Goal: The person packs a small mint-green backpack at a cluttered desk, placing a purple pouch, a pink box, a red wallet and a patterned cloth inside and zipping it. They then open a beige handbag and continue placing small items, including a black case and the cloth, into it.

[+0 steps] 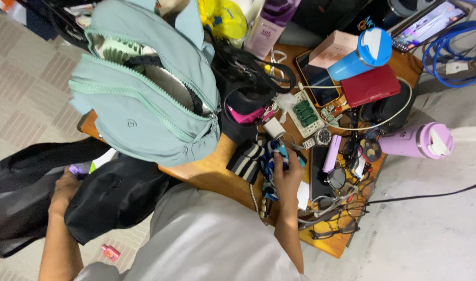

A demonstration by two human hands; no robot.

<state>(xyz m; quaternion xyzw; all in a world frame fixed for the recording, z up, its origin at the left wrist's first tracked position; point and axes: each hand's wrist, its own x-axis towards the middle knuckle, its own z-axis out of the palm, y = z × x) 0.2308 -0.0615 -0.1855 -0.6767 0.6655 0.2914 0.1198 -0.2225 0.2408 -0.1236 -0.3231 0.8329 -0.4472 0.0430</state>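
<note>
My right hand [287, 171] rests on the cluttered wooden table [209, 174], its fingers closed on a blue patterned cloth item [276, 152]. A black-and-white striped cloth [246, 161] lies just to the left of it. My left hand [65, 188] is down beside the table and grips the edge of a black bag [118, 195]. A small purple object [80, 169] shows just above that hand. An open teal backpack [144, 104] stands on the table's left end, between my two hands.
The table holds a blue bottle [360, 54], a red wallet [371, 86], a lilac tumbler [415, 141], a green-and-white socket block [305, 112], a watch [323, 136], a dark phone [318, 177] and glasses [342, 225]. A pink item [111, 253] lies on the floor.
</note>
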